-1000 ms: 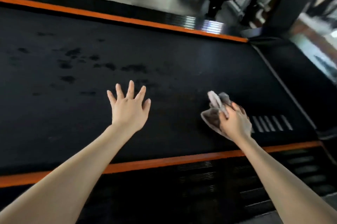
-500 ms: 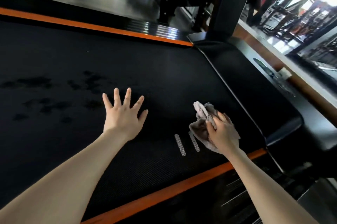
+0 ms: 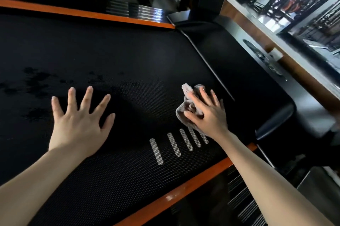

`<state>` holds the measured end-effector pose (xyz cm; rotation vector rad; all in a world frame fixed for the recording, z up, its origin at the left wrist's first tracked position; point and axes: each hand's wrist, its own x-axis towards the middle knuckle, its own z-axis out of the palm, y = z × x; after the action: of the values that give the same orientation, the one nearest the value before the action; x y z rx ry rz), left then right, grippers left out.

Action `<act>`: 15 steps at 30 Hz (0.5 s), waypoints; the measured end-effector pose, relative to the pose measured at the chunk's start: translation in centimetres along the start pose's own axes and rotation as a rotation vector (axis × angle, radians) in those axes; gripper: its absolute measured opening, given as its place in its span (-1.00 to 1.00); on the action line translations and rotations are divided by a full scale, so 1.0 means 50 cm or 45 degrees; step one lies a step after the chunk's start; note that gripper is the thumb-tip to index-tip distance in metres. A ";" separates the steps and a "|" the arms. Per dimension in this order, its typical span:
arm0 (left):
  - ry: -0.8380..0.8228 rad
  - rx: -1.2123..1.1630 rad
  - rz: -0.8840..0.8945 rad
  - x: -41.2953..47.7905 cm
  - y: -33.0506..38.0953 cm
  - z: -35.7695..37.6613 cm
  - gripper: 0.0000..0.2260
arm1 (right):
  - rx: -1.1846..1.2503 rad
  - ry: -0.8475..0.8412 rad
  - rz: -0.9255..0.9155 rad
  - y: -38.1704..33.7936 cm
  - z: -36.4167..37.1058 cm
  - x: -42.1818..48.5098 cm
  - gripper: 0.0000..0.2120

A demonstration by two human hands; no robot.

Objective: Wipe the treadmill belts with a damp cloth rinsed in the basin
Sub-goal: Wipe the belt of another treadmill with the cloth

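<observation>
Left hand [image 3: 79, 120] flat on the belt [image 3: 128, 63], right hand [image 3: 207, 115] beside it on the cloth [image 3: 187, 108], stripes [image 3: 176, 144] just before.

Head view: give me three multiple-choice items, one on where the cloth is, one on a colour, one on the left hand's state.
1. Where is the cloth?
A) on the belt, under the right hand
B) on the floor
C) in a basin

2. What colour is the edge strip beside the belt?
A) blue
B) orange
C) white

3. The left hand is:
A) a fist
B) gripping the cloth
C) flat, fingers spread, holding nothing

Answers:
1 A: the cloth lies bunched beneath the right hand, which presses it to the belt.
2 B: the strip along the belt's near side is plainly orange.
3 C: the palm faces the belt, all fingers straight and apart, with nothing in them.
</observation>
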<state>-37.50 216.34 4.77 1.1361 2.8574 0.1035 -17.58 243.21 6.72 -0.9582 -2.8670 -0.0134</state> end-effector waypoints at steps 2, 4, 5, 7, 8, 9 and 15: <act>-0.011 0.015 0.000 0.003 -0.003 0.000 -0.39 | -0.018 -0.013 -0.056 0.006 -0.003 0.008 -0.38; -0.010 0.008 0.002 0.001 -0.007 0.000 -0.38 | 0.043 0.034 -0.090 0.014 -0.002 0.017 -0.43; -0.017 0.004 0.006 0.001 -0.006 -0.003 -0.35 | 0.078 0.070 -0.109 0.017 0.001 0.021 -0.48; 0.010 -0.012 -0.008 0.016 -0.008 -0.013 -0.38 | 0.110 0.175 -0.155 0.025 0.010 0.030 -0.57; 0.028 -0.025 -0.034 0.037 -0.012 -0.018 -0.41 | 0.108 0.224 -0.179 0.032 0.015 0.035 -0.60; 0.048 -0.033 -0.074 0.064 -0.018 -0.024 -0.42 | 0.098 0.240 -0.191 0.040 0.019 0.043 -0.62; 0.014 0.053 -0.260 0.163 -0.074 -0.014 -0.42 | -0.002 0.221 0.254 0.091 0.021 0.164 -0.53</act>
<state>-45.98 219.24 4.84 0.8452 2.9781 0.0394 -21.46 251.82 6.50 -1.1765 -2.6041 -0.0764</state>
